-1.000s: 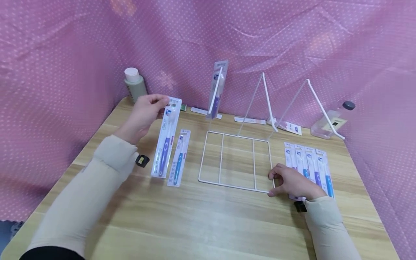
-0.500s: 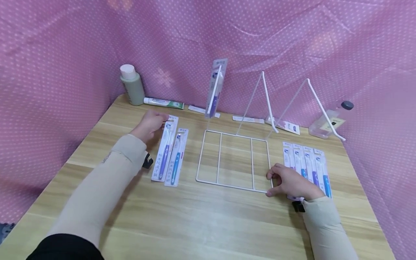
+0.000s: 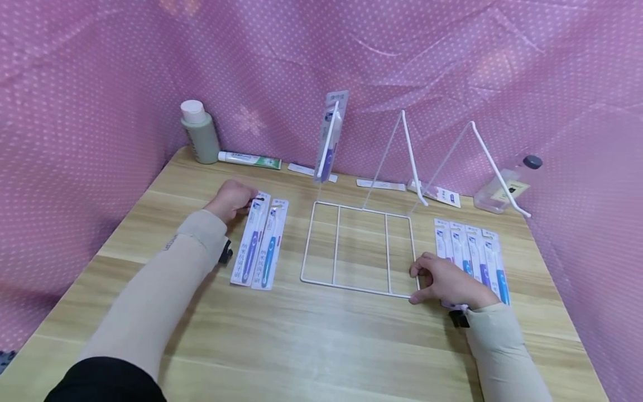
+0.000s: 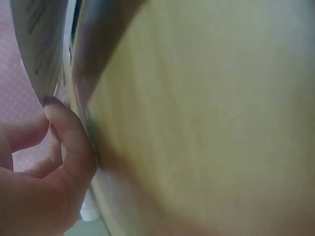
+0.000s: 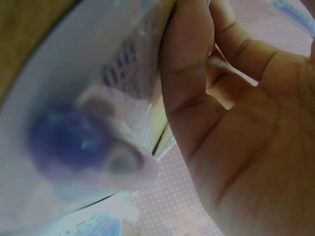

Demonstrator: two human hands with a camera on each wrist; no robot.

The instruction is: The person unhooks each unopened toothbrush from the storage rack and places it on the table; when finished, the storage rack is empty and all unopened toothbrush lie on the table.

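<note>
My left hand (image 3: 232,200) pinches the top end of a packaged purple toothbrush (image 3: 250,245). In the left wrist view, thumb and fingertips hold the edge of its card (image 4: 39,44), close over the table. Right beside that pack lies a packaged blue toothbrush (image 3: 271,245). My right hand (image 3: 447,281) grips the front right corner of a white wire display rack (image 3: 335,245). On the rack's left prong hangs another packaged purple toothbrush (image 3: 329,139); the middle and right prongs carry nothing. A toothbrush pack (image 5: 74,142) looms close in the right wrist view.
Several packaged toothbrushes (image 3: 484,254) lie in a row right of the rack, partly behind my right hand. Along the back stand a green bottle (image 3: 202,137) and a clear bottle (image 3: 502,192), with a toothpaste tube (image 3: 249,160) between. A pink dotted curtain (image 3: 281,67) surrounds the table.
My left hand has lowered the purple toothbrush pack from above the table to beside the blue one, uncovering the toothpaste tube. The right hand has stayed on the rack.
</note>
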